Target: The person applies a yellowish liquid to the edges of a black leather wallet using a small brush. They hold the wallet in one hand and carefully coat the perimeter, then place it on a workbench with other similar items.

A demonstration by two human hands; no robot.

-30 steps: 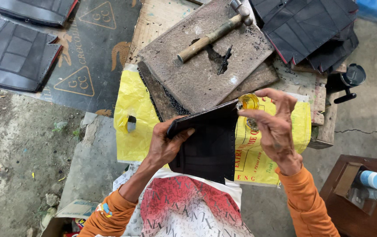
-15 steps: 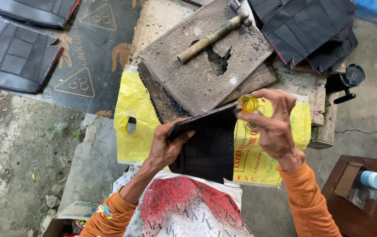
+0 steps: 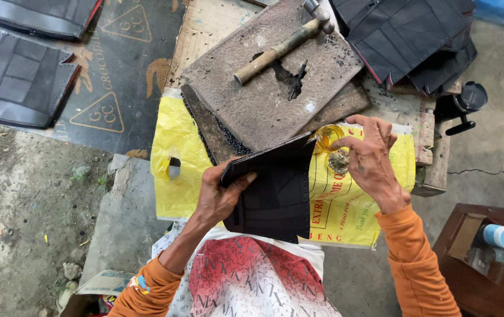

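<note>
My left hand grips the upper left edge of a black stitched mat piece, held tilted over a yellow woven sack. My right hand hovers at the piece's top right corner, fingers curled at a small clear tub of yellowish glue that sits on the sack. Whether the fingers hold the tub or only dip into it is unclear. Both arms wear orange sleeves.
A hammer and a dark punch tool lie on a worn grey board. More black mat pieces are stacked top right and left. A brown stool with a small bottle stands at right.
My right hand's fingers shifted slightly at the glue tub. The black piece stays in the left hand, nearly unmoved.
</note>
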